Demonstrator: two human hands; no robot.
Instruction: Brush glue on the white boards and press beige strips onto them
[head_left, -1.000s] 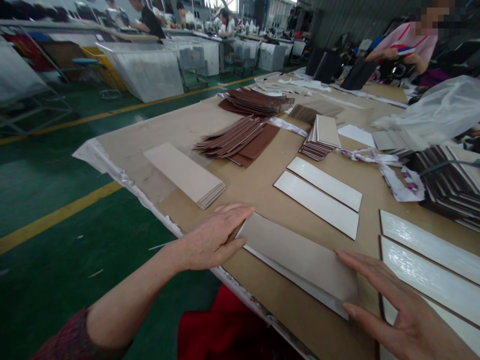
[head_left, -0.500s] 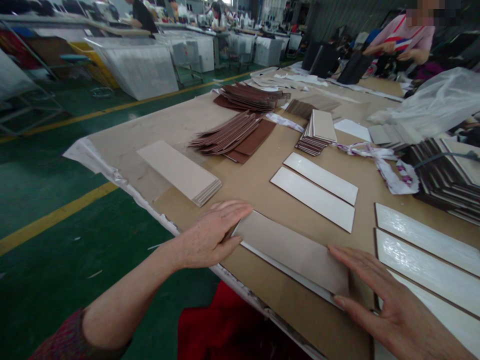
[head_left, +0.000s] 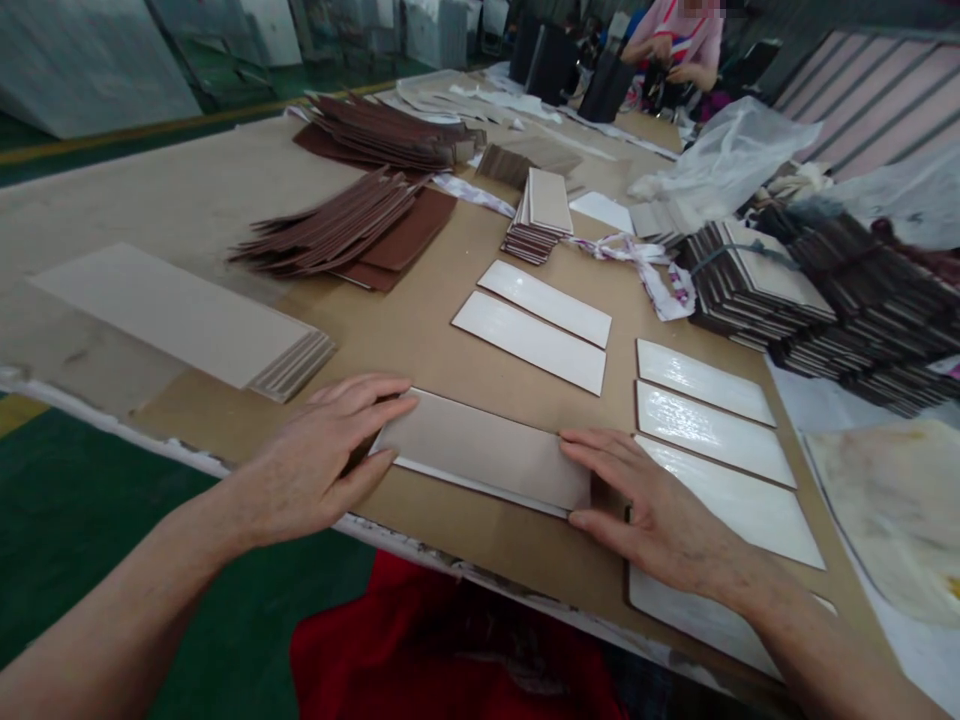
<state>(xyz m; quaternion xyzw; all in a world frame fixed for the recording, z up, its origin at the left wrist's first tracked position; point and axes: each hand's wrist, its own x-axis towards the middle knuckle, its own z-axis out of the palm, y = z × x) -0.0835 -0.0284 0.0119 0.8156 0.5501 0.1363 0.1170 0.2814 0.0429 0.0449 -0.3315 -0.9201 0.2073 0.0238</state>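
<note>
A beige panel (head_left: 487,447) lies on top of a white-faced panel (head_left: 480,486) near the table's front edge, the two almost lined up. My left hand (head_left: 322,455) grips the left end, fingers at the far corner and thumb at the near one. Around the right end, my right hand (head_left: 645,500) holds the corners the same way. Two white panels (head_left: 536,340) lie behind, and several more white panels (head_left: 720,430) lie to the right, partly under my right forearm. Left of my hands is a stack of beige panels (head_left: 172,310).
Brown strips (head_left: 337,225) lie in a fanned pile at the back left, with another brown pile (head_left: 390,130) behind. A bundle of dark-edged panels (head_left: 750,285) stands at the right. A person (head_left: 675,45) is at the table's far end.
The beige panel now sits more squarely over the white-faced one, its right end turned slightly back. Both hands still hold the ends. The view has turned to the right.
</note>
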